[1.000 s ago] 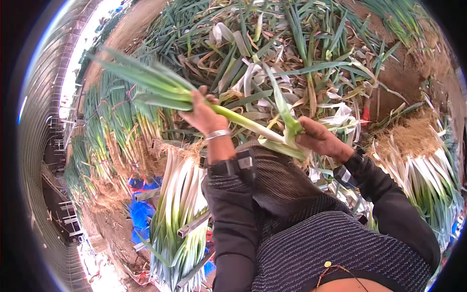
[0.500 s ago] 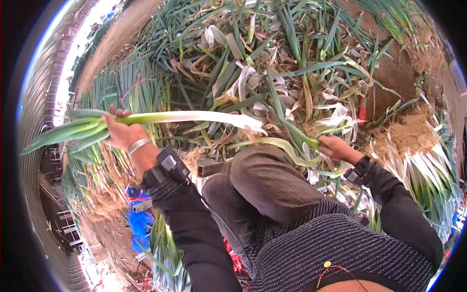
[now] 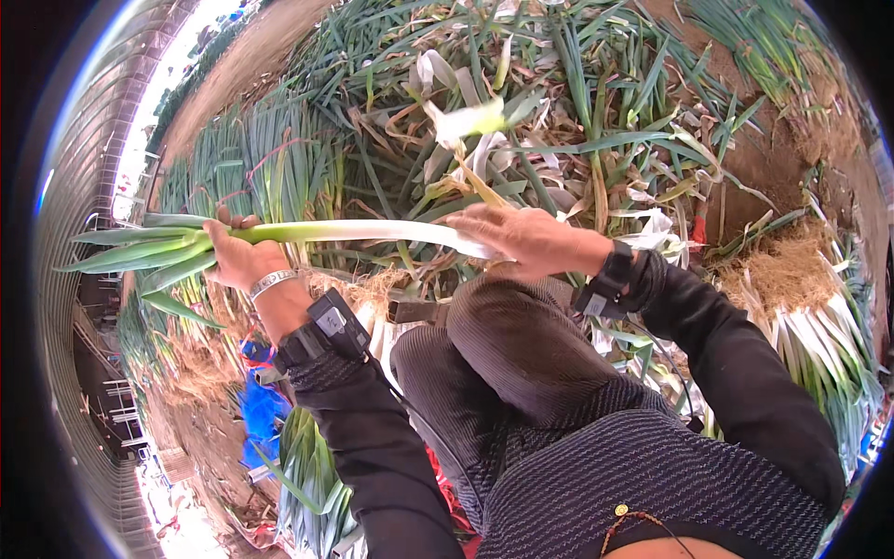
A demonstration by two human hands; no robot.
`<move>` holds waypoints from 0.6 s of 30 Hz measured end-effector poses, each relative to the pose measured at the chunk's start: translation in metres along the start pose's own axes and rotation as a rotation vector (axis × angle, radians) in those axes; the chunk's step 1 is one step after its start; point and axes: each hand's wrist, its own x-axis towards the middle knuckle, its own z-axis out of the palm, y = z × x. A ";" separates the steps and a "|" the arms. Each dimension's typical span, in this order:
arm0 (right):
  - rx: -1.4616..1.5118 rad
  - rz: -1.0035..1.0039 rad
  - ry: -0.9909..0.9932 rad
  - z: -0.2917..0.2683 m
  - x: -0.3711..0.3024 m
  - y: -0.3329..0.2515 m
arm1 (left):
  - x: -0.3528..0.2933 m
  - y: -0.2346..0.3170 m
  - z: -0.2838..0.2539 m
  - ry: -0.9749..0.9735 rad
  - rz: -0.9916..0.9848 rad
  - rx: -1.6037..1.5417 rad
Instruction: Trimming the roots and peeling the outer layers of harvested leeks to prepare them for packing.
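My left hand [image 3: 244, 253] is closed round the green upper part of a leek [image 3: 363, 230], held level above my knees. Its green leaves fan out to the left, past my fist. Over the white end of the stalk lies my right hand [image 3: 531, 240], its fingers stretched out and slightly blurred. That hand hides the tip of the stalk. Just beyond it, a blurred pale leaf piece [image 3: 470, 121] appears above the heap of peeled leaves [image 3: 549, 102]. A yellowish strip [image 3: 480, 182] shows between that piece and my right fingers.
Bundled leeks [image 3: 824, 340] with tan roots lie at the right. More bundles [image 3: 242, 172] are at the left, and another leek bundle [image 3: 312, 470] is beside my left forearm. Blue plastic [image 3: 264, 410] lies near it. A metal bar end [image 3: 414, 310] shows by my knee.
My right hand has moved left from beside my knee to the leek's white end, no longer gripping the long leaf. A pale piece now appears above the heap. My left hand keeps its hold.
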 end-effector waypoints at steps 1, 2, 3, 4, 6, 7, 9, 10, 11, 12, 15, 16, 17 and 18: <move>0.002 0.002 -0.001 0.011 -0.002 0.001 | -0.001 -0.001 -0.001 0.019 -0.023 -0.013; -0.025 0.009 0.054 0.016 0.000 -0.003 | 0.003 -0.003 -0.005 0.018 -0.023 -0.012; -0.053 0.017 0.111 0.019 0.000 -0.005 | 0.006 -0.004 -0.009 0.027 -0.027 0.018; -0.055 0.022 0.113 0.019 -0.004 -0.007 | 0.009 -0.006 -0.013 0.035 -0.034 0.048; -0.144 -0.050 0.105 0.005 -0.006 -0.017 | 0.022 -0.009 -0.026 0.020 -0.101 0.066; -0.120 -0.100 0.126 -0.002 -0.006 -0.023 | 0.026 -0.013 -0.031 0.027 -0.180 0.066; -0.176 -0.102 0.104 -0.020 -0.018 -0.033 | 0.037 -0.023 -0.038 0.022 -0.266 0.057; -0.226 -0.109 0.085 -0.023 -0.026 -0.035 | 0.045 -0.027 -0.044 0.024 -0.270 0.058; -0.133 -0.117 0.119 -0.025 -0.037 -0.036 | 0.054 -0.029 -0.049 0.022 -0.349 0.045; -0.134 -0.116 0.119 -0.029 -0.049 -0.031 | 0.067 -0.032 -0.055 0.020 -0.426 0.036; -0.250 -0.083 -0.207 -0.030 -0.093 -0.012 | 0.135 -0.003 -0.097 0.160 -0.280 0.070; -0.231 0.019 -0.271 -0.030 -0.121 0.011 | 0.130 -0.006 -0.090 0.192 -0.211 0.114; -0.230 0.026 -0.271 -0.029 -0.134 0.025 | 0.137 0.002 -0.093 0.174 -0.199 0.121; -0.149 0.192 -0.183 -0.030 -0.141 0.036 | 0.145 0.010 -0.095 0.159 -0.184 0.127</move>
